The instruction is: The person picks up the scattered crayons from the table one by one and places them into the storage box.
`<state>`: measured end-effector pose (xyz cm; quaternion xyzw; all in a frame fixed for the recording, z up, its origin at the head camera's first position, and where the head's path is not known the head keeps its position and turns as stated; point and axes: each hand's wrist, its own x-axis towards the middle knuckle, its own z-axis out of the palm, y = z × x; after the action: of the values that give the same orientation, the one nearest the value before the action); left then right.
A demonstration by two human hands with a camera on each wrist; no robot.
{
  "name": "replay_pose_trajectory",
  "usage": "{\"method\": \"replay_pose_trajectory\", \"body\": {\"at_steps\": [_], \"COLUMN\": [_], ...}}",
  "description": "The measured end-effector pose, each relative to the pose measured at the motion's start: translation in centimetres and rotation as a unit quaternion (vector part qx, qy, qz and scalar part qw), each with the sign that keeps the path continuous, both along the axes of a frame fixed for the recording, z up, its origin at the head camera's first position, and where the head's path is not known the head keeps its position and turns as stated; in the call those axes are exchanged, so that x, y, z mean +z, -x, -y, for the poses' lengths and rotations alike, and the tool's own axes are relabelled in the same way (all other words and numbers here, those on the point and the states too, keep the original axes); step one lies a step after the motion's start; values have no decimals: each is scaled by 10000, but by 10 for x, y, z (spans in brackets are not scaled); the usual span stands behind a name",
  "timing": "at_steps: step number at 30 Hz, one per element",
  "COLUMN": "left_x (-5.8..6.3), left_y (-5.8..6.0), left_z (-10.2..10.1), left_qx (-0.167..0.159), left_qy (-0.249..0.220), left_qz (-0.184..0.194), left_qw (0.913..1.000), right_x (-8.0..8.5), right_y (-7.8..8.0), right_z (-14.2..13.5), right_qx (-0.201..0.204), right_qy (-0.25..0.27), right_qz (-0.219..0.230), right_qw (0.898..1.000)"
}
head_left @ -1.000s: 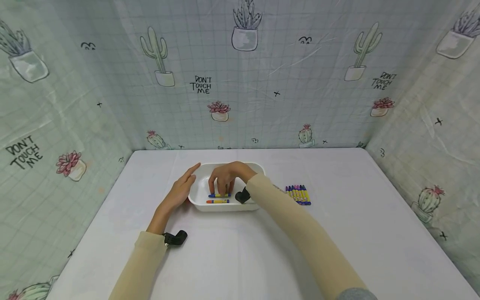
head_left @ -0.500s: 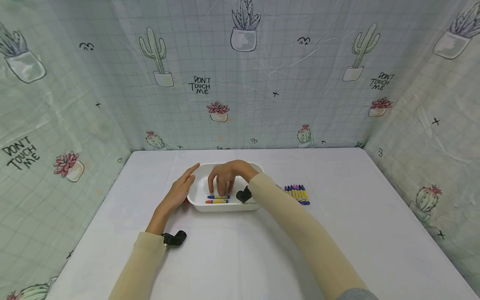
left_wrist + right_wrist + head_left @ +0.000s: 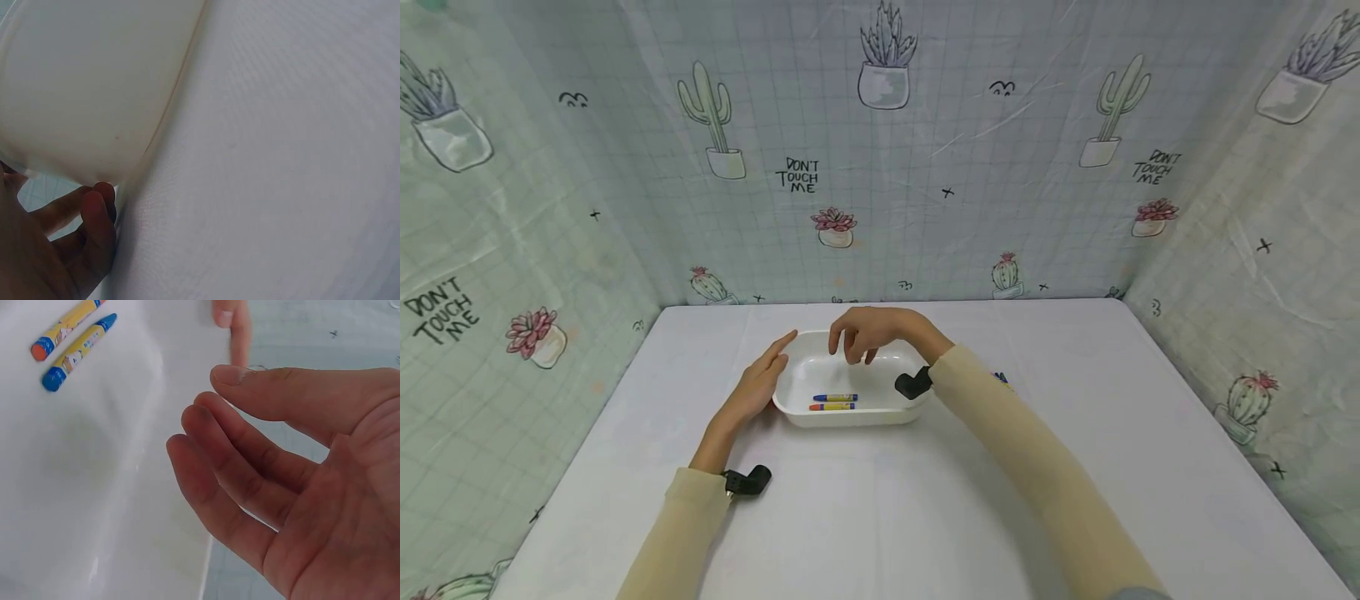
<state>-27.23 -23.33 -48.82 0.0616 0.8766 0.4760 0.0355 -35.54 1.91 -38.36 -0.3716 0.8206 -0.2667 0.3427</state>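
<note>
A white plastic tray (image 3: 880,416) sits on the table, with two crayons lying side by side inside it. One is a blue crayon (image 3: 835,397), the other an orange crayon (image 3: 832,407); both have yellow wrappers. My left hand (image 3: 756,385) rests against the tray's left end, and in the left wrist view its fingertips (image 3: 97,209) touch the outer wall. Over the far part of the tray hovers my right hand (image 3: 880,329), apart from both crayons. Its fingers are loosely bent with nothing between them, as the right wrist view shows (image 3: 250,469).
More crayons (image 3: 1002,379) lie on the white table (image 3: 865,517) right of the tray, mostly hidden behind the right sleeve (image 3: 1037,467). A patterned cloth (image 3: 880,167) stands behind the table and along both sides.
My right hand has let go of the blue crayon, leaving it beside the orange one, and has risen away toward the tray's far side. The left hand has stayed at the tray.
</note>
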Motion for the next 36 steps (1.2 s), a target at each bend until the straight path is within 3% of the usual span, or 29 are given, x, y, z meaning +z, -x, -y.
{"method": "replay_pose_trajectory", "body": {"at_steps": [13,22,36], "left_x": [-1,-4,-4], "left_y": [0,-2,-2], "left_z": [-1,0,-2], "left_qx": [-2,23,6], "left_qy": [8,11,-56], "left_qz": [-67,-80,-121], "left_qw": [10000,10000,9999], "right_x": [10,-2,-26], "right_y": [-19,-33,-53], "right_z": [-77,-127,-184], "right_qx": [-908,-1590,-2710], "right_qy": [610,915,1074], "right_qz": [-527,-777,-1047], "right_qw": [9926,9800,9508]}}
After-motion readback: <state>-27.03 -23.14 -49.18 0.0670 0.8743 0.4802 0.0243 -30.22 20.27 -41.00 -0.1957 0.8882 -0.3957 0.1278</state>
